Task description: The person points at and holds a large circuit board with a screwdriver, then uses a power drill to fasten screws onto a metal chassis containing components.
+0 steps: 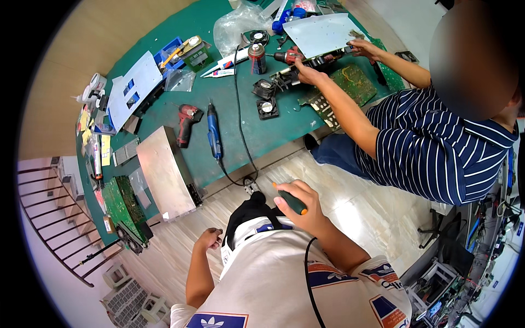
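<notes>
My right hand [303,208] is closed around a screwdriver [292,202] with a dark green handle and orange ends, held in front of my body away from the table. Beside my left hip hangs my left hand [208,239], its fingers loosely bent and a little apart, with nothing visible in them. Nearest to it on the table edge is a flat metal case [167,172]. A red and black cordless drill [188,124] and a blue electric screwdriver [214,131] with a black cord lie on the green table [164,104].
At the right, a person in a striped shirt [426,147] handles a white-topped panel unit [320,35]. Green circuit boards [353,85] and small black fans [267,108] lie near them. Another circuit board [124,205] sits at the left table corner. Stair railings [49,213] stand beyond.
</notes>
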Demonstrator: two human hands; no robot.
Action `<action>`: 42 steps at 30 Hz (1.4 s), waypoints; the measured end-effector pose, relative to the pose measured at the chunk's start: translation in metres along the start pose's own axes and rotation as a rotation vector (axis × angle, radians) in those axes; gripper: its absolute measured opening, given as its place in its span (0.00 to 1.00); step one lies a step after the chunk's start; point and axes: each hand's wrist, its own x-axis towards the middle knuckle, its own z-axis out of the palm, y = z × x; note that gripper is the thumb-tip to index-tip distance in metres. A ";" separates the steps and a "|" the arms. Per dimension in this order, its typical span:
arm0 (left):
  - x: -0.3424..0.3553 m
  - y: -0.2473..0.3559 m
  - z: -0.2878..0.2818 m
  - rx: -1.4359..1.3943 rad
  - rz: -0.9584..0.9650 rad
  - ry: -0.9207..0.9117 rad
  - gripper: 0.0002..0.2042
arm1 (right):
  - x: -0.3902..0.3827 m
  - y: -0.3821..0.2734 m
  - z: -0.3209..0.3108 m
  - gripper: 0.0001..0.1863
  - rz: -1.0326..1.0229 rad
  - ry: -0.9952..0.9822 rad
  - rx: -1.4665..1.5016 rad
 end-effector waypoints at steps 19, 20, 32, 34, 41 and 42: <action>0.060 -0.014 -0.092 0.222 -0.123 -0.194 0.15 | 0.040 -0.020 0.064 0.15 0.150 0.146 -0.070; 0.049 -0.004 -0.091 0.203 -0.118 -0.186 0.15 | 0.043 -0.019 0.065 0.15 0.149 0.128 -0.066; 0.011 0.042 -0.058 0.127 -0.182 -0.101 0.16 | 0.095 0.011 0.042 0.16 0.161 0.000 0.026; 0.013 0.041 -0.055 0.108 -0.192 -0.115 0.16 | 0.099 0.020 0.037 0.16 0.166 -0.012 0.011; 0.028 0.024 -0.039 0.151 -0.273 -0.078 0.20 | 0.107 0.038 0.036 0.16 0.234 -0.080 0.004; 0.028 0.023 -0.038 0.147 -0.290 -0.069 0.20 | 0.108 0.041 0.038 0.17 0.241 -0.089 0.008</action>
